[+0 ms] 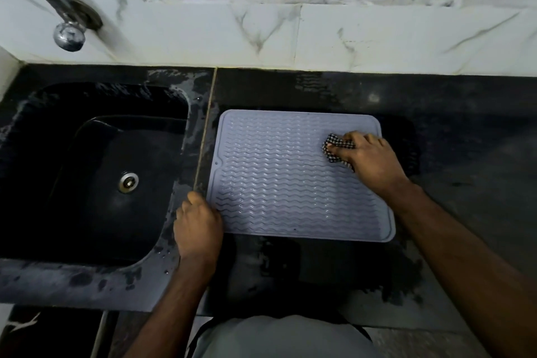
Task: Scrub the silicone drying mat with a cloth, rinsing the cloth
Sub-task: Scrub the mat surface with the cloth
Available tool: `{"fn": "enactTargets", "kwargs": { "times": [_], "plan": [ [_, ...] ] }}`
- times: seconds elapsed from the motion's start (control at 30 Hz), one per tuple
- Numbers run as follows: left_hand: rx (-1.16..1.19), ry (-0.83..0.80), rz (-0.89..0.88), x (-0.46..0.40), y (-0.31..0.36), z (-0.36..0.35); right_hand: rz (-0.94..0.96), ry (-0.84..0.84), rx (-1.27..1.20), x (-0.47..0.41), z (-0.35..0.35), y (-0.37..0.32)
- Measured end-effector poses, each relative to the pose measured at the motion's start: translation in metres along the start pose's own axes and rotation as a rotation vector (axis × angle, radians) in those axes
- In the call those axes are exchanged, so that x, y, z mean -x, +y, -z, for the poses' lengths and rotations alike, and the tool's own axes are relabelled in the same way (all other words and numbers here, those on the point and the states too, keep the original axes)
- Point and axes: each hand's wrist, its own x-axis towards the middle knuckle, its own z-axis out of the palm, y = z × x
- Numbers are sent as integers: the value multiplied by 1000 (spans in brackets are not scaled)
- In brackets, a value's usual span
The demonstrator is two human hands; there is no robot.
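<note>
- A person's right hand (370,158) bunches a checked cloth (337,150) under curled fingers and presses it to the far right part of a pale silicone drying mat (276,183) — the scrubbing step, by the look of it.
- The mat lies flat on the wet dark counter (436,113), just beside the sink (96,171).
- The left hand (197,225) sits at the mat's near-left corner, fingers curled, seemingly pinning the edge so the mat stays put; whether it pinches the rim cannot be told.
- The sink basin holds nothing visible but its drain (128,182) — the tap (58,14) stands above it, handy for rinsing.
</note>
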Motion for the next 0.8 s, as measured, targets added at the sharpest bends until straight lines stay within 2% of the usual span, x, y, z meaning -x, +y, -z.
{"fn": "enactTargets", "kwargs": {
  "times": [0.1,0.27,0.33,0.47,0.57,0.7,0.8],
  "plan": [
    [104,-5,-58,4,8,-1,-108,3,-76,17,-1,2],
    [379,-99,-127,13,28,-8,-173,140,-716,41,5,-26],
    [462,-156,-181,16,41,-11,-168,139,-875,49,11,-42],
    [558,-281,-363,14,60,-13,-138,38,-951,55,19,-68],
    [492,-318,-501,12,67,-14,-73,8,-963,58,19,-83],
    [425,-320,-611,8,79,-8,-6,-65,-1078,60,17,-103],
    [402,-424,-630,0,82,-3,57,-68,-1043,57,16,-111]
  ]
}}
